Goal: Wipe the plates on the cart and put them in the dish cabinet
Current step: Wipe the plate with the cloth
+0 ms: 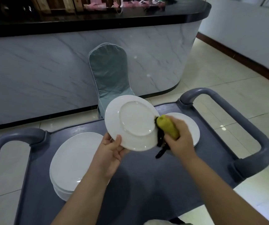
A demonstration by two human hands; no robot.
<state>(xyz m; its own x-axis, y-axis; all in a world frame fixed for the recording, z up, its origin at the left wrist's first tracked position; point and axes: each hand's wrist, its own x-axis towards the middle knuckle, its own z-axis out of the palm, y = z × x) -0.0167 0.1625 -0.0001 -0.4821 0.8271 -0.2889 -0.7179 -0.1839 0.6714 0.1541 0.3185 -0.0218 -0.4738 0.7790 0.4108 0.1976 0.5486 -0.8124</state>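
Over a grey-blue plastic service cart [146,184], you hold a round white ceramic plate [130,122] tilted up, its underside and foot ring turned toward you. Your left hand [112,151] grips the plate at its near rim, the thumb [119,139] laid over the underside edge and the other fingers curled behind it, mostly out of sight. Your right hand [181,138] is wrapped tightly round a bunched yellow-green cloth [167,128] with black trim and presses it against the plate's right edge. A black strip of the cloth hangs below the rim. The held plate is clear of the cart, raised above its middle.

On the cart top to your left lies a stack of matching white plates [75,159], face up; how many it holds cannot be told. To the right, partly under your right hand, a single white plate [193,127] sits flat on the cart. A rounded grey left handle [8,140] and right handle [247,120] rise at the cart's ends.

Beyond the cart stands a chair in a teal fabric cover [109,70], just in front of a curved counter [41,70] with a pale marble-patterned front and a glossy black top. Cream floor tiles [220,75] spread to the right.
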